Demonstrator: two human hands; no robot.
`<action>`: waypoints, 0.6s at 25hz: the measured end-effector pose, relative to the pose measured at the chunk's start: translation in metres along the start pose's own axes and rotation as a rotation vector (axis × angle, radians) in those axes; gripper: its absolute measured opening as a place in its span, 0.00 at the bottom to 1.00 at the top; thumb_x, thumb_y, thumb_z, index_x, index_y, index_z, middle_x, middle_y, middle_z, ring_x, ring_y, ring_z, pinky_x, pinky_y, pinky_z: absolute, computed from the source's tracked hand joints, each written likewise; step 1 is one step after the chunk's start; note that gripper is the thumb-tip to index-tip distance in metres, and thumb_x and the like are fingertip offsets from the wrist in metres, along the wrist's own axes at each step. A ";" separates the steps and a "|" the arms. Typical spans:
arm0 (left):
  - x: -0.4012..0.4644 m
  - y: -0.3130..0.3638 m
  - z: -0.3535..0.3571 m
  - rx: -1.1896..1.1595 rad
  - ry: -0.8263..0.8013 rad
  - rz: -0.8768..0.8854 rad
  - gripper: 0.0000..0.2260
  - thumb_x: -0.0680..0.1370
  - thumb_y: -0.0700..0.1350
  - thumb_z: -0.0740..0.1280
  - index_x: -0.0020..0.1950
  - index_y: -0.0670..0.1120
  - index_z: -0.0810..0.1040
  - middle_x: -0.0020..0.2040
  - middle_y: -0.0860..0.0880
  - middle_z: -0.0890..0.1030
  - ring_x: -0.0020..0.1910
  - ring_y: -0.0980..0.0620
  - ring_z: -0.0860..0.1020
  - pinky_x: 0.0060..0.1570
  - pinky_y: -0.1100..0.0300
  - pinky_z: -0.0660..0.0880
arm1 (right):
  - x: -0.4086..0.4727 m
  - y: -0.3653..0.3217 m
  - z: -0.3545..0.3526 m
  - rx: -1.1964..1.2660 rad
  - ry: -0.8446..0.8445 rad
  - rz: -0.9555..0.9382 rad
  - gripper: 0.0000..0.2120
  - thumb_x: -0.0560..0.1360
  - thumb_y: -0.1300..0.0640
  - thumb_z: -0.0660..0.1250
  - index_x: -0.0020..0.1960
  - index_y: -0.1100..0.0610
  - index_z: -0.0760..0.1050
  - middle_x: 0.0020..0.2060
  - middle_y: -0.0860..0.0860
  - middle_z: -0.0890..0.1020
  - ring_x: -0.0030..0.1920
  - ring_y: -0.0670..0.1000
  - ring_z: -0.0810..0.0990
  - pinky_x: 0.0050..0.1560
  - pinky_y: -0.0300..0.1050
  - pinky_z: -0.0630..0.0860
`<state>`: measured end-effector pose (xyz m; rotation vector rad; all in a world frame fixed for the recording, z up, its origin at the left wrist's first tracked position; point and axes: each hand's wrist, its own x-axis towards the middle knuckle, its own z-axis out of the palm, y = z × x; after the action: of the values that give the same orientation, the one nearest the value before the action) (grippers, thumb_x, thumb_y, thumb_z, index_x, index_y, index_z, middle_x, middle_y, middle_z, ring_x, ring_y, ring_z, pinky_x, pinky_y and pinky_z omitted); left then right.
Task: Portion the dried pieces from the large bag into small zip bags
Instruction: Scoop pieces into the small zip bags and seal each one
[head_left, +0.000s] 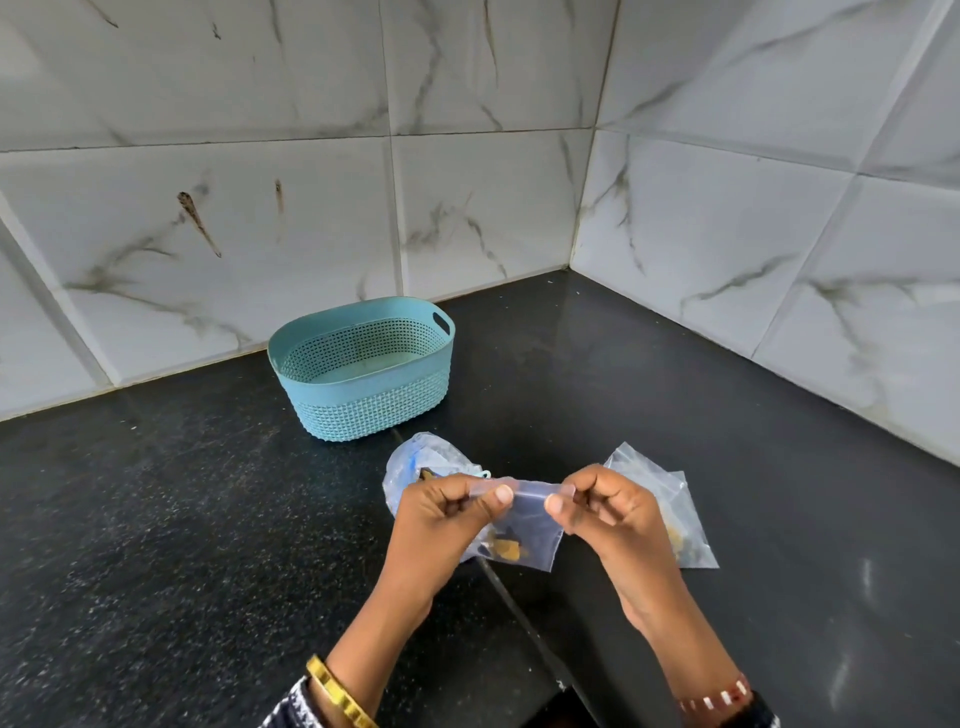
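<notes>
Teal basket (363, 402), speckled black counter (182, 519), white marbled tiles (493, 208).

Two bare forearms and hands come up from the bottom edge of the head view. The left hand (447, 512) has short, trimmed nails, pale against the fingertips. On the left wrist sits a broad gold bangle (337, 693) with a flat, ridged face that catches the light in blocks. Below it shows the edge of a dark sleeve (291, 709) printed with a small white pattern. The right hand (613, 506) also has short nails. Its wrist carries a thin bracelet (714, 699) of copper-red and pale segments in turn, and beneath that a sliver of dark cloth (753, 717) with white flecks.
</notes>
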<state>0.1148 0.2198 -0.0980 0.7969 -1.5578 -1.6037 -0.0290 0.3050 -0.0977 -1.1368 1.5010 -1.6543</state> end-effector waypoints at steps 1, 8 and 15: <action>0.000 0.000 0.004 -0.025 -0.016 -0.001 0.07 0.72 0.37 0.69 0.41 0.48 0.84 0.35 0.53 0.85 0.38 0.59 0.82 0.39 0.70 0.77 | -0.001 0.000 -0.004 0.000 0.016 -0.007 0.04 0.66 0.58 0.69 0.33 0.51 0.78 0.29 0.45 0.78 0.32 0.41 0.76 0.35 0.33 0.74; 0.014 -0.005 0.041 -0.094 -0.054 0.024 0.10 0.72 0.35 0.69 0.32 0.46 0.79 0.32 0.45 0.81 0.34 0.53 0.80 0.38 0.66 0.78 | -0.006 0.001 -0.042 0.033 0.191 0.021 0.15 0.70 0.70 0.68 0.30 0.54 0.76 0.27 0.48 0.77 0.31 0.45 0.74 0.32 0.33 0.71; 0.032 -0.031 0.099 -0.135 -0.133 -0.120 0.09 0.75 0.38 0.67 0.35 0.44 0.80 0.35 0.45 0.81 0.36 0.50 0.79 0.41 0.52 0.79 | -0.005 0.014 -0.093 -0.090 0.364 0.128 0.07 0.72 0.65 0.69 0.37 0.66 0.75 0.31 0.57 0.80 0.30 0.48 0.77 0.31 0.38 0.75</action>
<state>0.0119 0.2442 -0.1202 0.7348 -1.4976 -1.8613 -0.1110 0.3487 -0.1104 -0.7914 1.8491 -1.7866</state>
